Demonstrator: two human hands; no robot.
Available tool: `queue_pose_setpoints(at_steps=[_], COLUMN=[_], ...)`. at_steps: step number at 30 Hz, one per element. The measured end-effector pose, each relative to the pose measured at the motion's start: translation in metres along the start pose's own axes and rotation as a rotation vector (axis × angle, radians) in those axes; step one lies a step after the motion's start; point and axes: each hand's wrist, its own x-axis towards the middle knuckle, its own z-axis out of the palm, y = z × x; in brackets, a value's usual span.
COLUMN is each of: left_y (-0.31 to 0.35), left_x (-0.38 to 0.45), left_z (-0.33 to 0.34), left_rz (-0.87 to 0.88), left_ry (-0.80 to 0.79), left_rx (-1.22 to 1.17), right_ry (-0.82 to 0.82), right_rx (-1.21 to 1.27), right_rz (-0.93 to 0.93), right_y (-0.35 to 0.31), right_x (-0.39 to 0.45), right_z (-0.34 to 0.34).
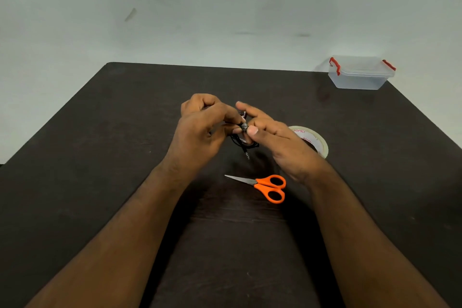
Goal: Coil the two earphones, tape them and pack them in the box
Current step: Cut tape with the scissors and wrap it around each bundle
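Both hands are pinched on one black coiled earphone (243,136), held just above the table (100,157): left hand (200,130) grips the bundle, right hand (270,132) nips its top. The plug hangs toward the person. The tape roll (316,141) lies just beyond the right hand, which is nearer it; the box (360,77) sits well off, far right.

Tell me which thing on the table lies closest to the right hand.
The tape roll, partly hidden behind the right hand. The orange scissors lie nearer the person, and the clear box sits at the far corner.
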Motion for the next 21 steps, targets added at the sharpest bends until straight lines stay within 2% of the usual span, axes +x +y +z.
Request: queue_pose_setpoints(at_steps=[2, 5, 9, 12, 15, 17, 20, 21], left_y=[0.001, -0.002, -0.01, -0.01, -0.009, -0.01, -0.01, -0.011], left_x=[0.0, 0.0, 0.0, 0.001, -0.002, -0.002, -0.004, -0.004], left_z=[0.0, 0.0, 0.001, -0.001, 0.001, 0.005, 0.013, 0.014], left_rz=[0.019, 0.06, 0.13, 0.172, 0.15, 0.048, -0.197, -0.218], left_ry=[-0.01, -0.023, -0.034, 0.021, 0.026, -0.103, -0.545, -0.611], left_rx=[0.031, 0.143, 0.333, 0.366, 0.408, 0.47, 0.54, 0.547], right_ry=[0.06, 0.165, 0.364, 0.523, 0.59, 0.457, 0.109, 0.06], right_rx=[-0.135, -0.511, -0.885, -1.052, -1.13, -1.233, -1.288, -1.286], right_rz=[-0.066, -0.147, -0.284, -0.407, -0.417, -0.262, 0.121, 0.184], right_y=[0.002, 0.008, 0.017, 0.017, 0.016, 0.017, 0.018, 0.017], right_x=[0.0, 0.002, 0.005, 0.009, 0.011, 0.011, 0.01, 0.01], right_z=[-0.001, -0.001, 0.006, 0.005, 0.003, 0.004, 0.005, 0.003])
